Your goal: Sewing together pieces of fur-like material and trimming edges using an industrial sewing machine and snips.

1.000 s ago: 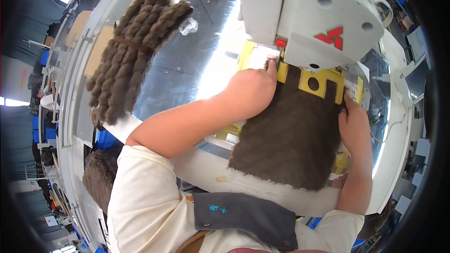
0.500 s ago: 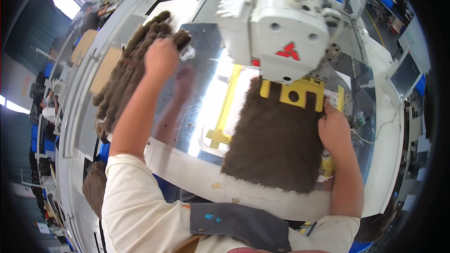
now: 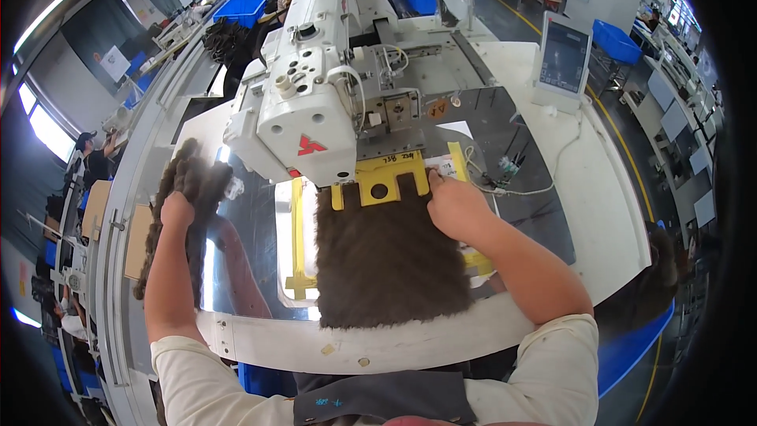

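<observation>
A rectangular brown fur piece lies flat under the sewing machine head, its far edge beneath a yellow notched clamp plate. My right hand rests at the plate's right side. Its index finger touches the plate's edge and the other fingers are curled; whether they pinch the fur's edge is hidden. Over on the left, my left hand is closed around brown fur at a pile of ribbed fur strips. Motion blurs the fur there, and my fingertips sink out of sight in it.
The white sewing machine stands over a shiny metal plate with a yellow taped frame. A control screen and a white cable are at the right. Brown board borders the fur pile. Other people work farther off.
My view has swung, so the machine and fur appear farther left and more of the room shows. My left hand remains at the fur pile, my right hand beside the clamp plate.
</observation>
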